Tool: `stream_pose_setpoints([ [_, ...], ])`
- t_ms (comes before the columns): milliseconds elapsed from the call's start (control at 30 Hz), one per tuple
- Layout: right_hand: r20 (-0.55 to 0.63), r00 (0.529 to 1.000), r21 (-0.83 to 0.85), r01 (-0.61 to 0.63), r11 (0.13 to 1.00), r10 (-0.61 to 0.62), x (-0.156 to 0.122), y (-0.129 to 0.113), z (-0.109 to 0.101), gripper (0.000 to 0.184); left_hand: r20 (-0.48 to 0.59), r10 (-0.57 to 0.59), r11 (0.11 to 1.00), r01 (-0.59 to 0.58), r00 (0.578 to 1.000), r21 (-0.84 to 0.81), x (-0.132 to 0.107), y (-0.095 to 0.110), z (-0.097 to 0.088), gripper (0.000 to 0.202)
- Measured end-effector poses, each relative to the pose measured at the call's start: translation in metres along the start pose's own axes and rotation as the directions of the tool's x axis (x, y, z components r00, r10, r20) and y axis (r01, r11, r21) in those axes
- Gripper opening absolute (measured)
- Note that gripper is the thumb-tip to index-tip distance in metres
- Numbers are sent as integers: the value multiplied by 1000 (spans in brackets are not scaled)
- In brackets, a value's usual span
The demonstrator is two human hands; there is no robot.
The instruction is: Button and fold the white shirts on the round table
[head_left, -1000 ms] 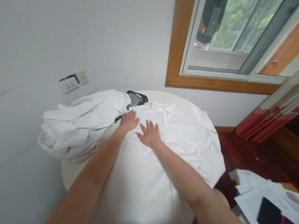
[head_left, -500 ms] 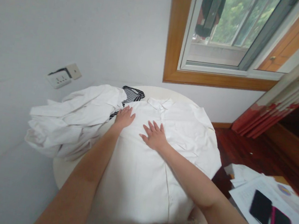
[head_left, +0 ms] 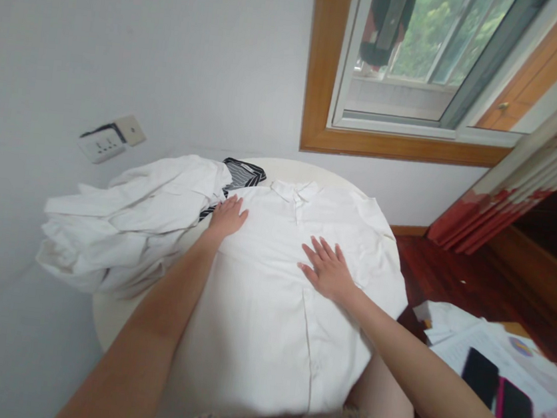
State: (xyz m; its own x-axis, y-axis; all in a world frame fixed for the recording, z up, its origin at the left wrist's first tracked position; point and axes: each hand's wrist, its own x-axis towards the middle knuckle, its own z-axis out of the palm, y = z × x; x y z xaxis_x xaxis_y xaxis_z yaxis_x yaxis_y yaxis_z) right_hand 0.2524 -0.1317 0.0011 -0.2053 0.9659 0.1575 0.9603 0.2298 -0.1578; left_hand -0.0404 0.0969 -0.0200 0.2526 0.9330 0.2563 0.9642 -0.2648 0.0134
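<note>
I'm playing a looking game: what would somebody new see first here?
Probably the big white shirt spread over the round table, with the left hand and right hand laid flat on it. Next might come the crumpled white cloth heaped at the table's left side, then the red-bottomed curtain on the right.

I log a pale wall (head_left: 186,51) and a wood-framed window (head_left: 491,59), daylit foliage (head_left: 430,28) beyond. Floor (head_left: 432,270) dark red; beside the curtain (head_left: 501,194), possibly a wooden cabinet (head_left: 542,274), too shadowed on my feed to confirm.
</note>
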Motion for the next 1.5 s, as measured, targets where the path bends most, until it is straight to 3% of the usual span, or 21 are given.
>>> stream_pose_setpoints([
  [400, -89, 987, -152, -144, 978, 132, -49, 44, -5, 57, 12, -4, 1000, 4, 1000, 3, 0, 1, -2, 59],
  [567, -126, 974, -159, -205, 966, 186, -65, 61, -4, 57, -64, 25, 1000, -25, 998, 10, -4, 2, -2, 56],
  [700, -141, 970, -139, -215, 967, 196, -69, 67, -3, 56, -136, 51, 998, -47, 989, 35, -11, 9, -13, 48],
  [833, -139, 970, -126, -219, 968, 201, -69, 67, -3, 56, -115, 193, 981, -188, 974, 55, -16, 17, -32, 38],
  [933, -135, 970, -123, -220, 968, 203, -68, 66, -3, 56, -83, 254, 967, -251, 964, 46, -20, 33, -44, 37],
  [1033, -132, 969, -119, -225, 967, 209, -69, 66, -2, 56, -56, 277, 961, -277, 959, 4, -34, 65, -49, 40],
  [1167, -127, 970, -121, -223, 967, 208, -69, 66, -2, 57, -27, 380, 920, -381, 925, -94, -65, 114, -48, 52],
  [1233, -129, 970, -124, -220, 968, 204, -68, 66, -1, 57, -5, 419, 900, -416, 908, -129, -78, 129, -44, 57],
  [1500, -87, 981, -106, -180, 978, 171, -63, 72, -13, 54, -38, 427, 895, -428, 903, -127, -89, 129, -30, 55],
])
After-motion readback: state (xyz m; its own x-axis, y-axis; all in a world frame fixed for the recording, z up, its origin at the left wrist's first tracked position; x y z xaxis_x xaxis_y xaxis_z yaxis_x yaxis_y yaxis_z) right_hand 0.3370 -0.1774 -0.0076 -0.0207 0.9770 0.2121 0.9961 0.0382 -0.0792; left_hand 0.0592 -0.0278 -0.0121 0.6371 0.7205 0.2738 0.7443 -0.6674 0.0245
